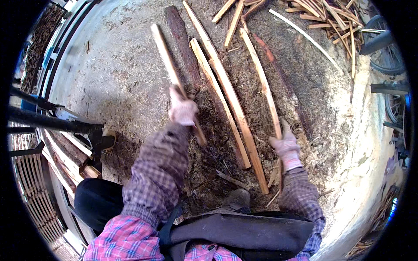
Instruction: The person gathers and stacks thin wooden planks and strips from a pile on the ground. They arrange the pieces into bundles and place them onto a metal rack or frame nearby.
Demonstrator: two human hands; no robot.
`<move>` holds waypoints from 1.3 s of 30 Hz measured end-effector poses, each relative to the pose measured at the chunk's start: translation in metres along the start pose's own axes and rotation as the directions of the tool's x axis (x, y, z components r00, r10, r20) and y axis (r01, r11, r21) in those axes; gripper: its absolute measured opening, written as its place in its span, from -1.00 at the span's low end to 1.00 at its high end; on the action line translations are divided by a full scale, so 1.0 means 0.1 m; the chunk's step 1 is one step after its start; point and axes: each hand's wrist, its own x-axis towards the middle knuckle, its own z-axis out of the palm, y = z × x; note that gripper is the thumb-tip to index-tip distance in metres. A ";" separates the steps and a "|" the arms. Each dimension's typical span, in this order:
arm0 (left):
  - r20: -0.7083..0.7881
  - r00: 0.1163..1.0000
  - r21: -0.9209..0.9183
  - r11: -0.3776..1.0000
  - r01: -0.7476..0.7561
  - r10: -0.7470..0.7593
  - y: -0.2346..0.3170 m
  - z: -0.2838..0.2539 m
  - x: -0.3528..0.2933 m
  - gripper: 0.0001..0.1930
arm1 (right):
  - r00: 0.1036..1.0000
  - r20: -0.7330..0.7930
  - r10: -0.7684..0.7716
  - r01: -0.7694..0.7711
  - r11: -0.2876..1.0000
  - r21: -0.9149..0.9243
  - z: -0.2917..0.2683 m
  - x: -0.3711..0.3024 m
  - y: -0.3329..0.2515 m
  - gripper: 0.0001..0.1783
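Observation:
My left hand [183, 108], in a pale work glove, is closed around a long thin wooden slat [167, 58] that runs up and to the left, off the ground. My right hand [285, 145], also gloved, grips another long slat [261, 76] that lies along the sawdust-covered ground. Between the two hands lie two more pale slats [230, 100] and a dark bark-covered strip [183, 43], side by side.
A heap of loose offcut sticks [331, 17] lies at the top right near a wheel [387, 56]. Stacked boards [69, 152] rest on a dark metal frame [48, 122] at the left. My shoe [237, 200] stands on the sawdust below the slats.

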 end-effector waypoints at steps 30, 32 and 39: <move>0.648 0.760 -0.507 0.774 0.380 0.051 -0.82 0.27 -1.14 -0.54 | 0.936 0.310 -0.165 0.045 0.932 0.360 0.66 -0.60 -0.13 -0.28; 0.713 0.699 -0.510 0.724 0.464 0.054 -0.66 0.26 -1.37 -0.56 | 0.895 0.382 -0.229 -0.055 0.794 0.606 0.65 -0.59 0.23 -0.22; 0.800 0.600 -0.439 0.675 0.593 -0.006 -0.61 0.15 -1.95 -0.62 | 0.895 0.394 -0.212 -0.155 0.679 0.717 0.29 -1.22 0.38 -0.38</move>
